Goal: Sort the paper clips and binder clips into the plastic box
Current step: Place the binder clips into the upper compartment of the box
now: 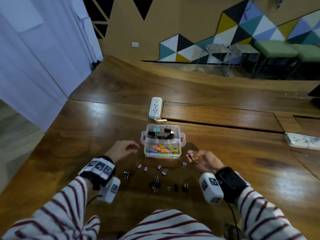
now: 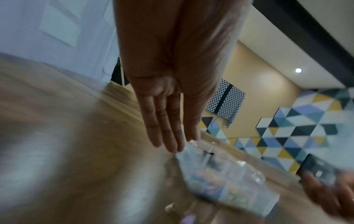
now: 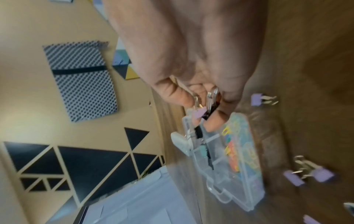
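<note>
Clips (one purple, one black) were pinched in the right hand, just right of the box; left hand was held empty, fingers relaxed.

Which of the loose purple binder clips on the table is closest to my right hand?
The lone purple binder clip just left of your right hand, near the plastic box's front right corner. The other purple ones lie farther left, in pairs.

Plastic box clear; paper clips pink, yellow, blue, green. Binder clips on brown wood tabletop, lower centre: lilac, black. Sleeves white with dark red stripes. Wall panels, upper right: yellow, teal, black, white triangles.
</note>
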### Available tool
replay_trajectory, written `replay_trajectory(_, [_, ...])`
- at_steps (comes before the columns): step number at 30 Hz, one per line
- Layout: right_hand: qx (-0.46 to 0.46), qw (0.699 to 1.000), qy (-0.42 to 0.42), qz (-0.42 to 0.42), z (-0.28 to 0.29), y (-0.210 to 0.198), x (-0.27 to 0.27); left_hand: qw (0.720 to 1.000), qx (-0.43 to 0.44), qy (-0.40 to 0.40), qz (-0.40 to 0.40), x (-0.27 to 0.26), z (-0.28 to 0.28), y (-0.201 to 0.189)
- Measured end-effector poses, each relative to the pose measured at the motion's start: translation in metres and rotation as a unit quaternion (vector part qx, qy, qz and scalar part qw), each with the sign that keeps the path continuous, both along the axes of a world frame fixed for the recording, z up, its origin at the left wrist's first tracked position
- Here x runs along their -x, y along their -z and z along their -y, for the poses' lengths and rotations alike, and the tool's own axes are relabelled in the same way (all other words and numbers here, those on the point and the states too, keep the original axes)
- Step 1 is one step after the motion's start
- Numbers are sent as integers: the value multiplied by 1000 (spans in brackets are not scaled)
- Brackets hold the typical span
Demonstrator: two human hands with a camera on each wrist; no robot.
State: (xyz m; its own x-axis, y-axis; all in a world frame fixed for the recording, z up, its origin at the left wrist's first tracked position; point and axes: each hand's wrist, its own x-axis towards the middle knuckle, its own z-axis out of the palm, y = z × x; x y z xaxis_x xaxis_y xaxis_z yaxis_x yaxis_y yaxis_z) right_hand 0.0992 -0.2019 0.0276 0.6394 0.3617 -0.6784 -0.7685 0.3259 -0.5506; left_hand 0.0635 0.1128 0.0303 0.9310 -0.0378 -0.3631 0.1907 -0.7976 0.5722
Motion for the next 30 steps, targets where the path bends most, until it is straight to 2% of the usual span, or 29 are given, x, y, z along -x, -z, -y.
replay_trajectory(3, [10,998,-35,50,-30,-5,-32,992,-57,8,-115,40,-29,18])
replay_trajectory(5, [16,994,-80,73,-48,-11,-50,980,-93,16,-173,63,-27,31])
replay_trajectory(7, [49,989,-108,89,-67,-14,-67,982,-103,18,-154,75,-14,39])
replay_trajectory(10, [103,983,-103,110,-89,-6,-91,990,-93,31,-97,72,1,46])
replay_trajectory(14, [219,955,-135,149,-98,17,-112,991,-111,55,-58,53,15,52])
replay_trajectory(16, [250,943,-156,155,-100,4,-104,987,-129,81,-45,43,20,53])
replay_trajectory(19, [283,928,-137,198,-96,-15,-89,980,-151,122,-47,31,25,51])
replay_trajectory(22, [297,901,-139,283,-85,-27,-60,970,-177,153,-63,25,29,49])
replay_trajectory(23, [306,878,-162,329,-80,-26,-50,968,-184,159,-67,25,29,48])
replay_trajectory(25, [343,808,-238,416,-68,-21,-29,966,-186,165,-71,24,29,49])
replay_trajectory(28, [377,686,-396,481,-58,-5,3,969,-172,164,-70,24,26,51])
replay_trajectory(30, [409,585,-494,496,-55,16,19,972,-159,157,-66,26,25,52])
